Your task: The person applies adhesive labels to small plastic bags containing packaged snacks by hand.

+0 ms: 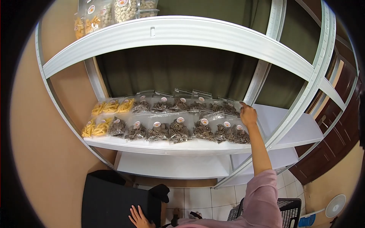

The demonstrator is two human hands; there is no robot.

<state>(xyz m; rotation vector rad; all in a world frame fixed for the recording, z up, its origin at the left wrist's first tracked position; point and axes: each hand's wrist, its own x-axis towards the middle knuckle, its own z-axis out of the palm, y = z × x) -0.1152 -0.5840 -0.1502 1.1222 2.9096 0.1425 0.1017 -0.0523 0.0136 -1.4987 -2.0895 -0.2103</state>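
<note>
My right hand [249, 114] reaches to the right end of the back row on the white shelf. Its fingers are bent together at the clear top of a snack bag [230, 108] filled with dark striped spiral pieces; the exact grip is small in view. In front of it stands another bag of striped snacks [242, 135] with a round label. My left hand [140, 218] lies flat with fingers spread on a black surface [114, 201] at the lower left, holding nothing.
Two rows of labelled bags fill the shelf [167, 149], with yellow snack bags [111, 106] at left. More bags [125, 10] stand above. Metal posts [300, 110] frame the rack. A black basket [291, 211] and a white fan [336, 206] are at lower right.
</note>
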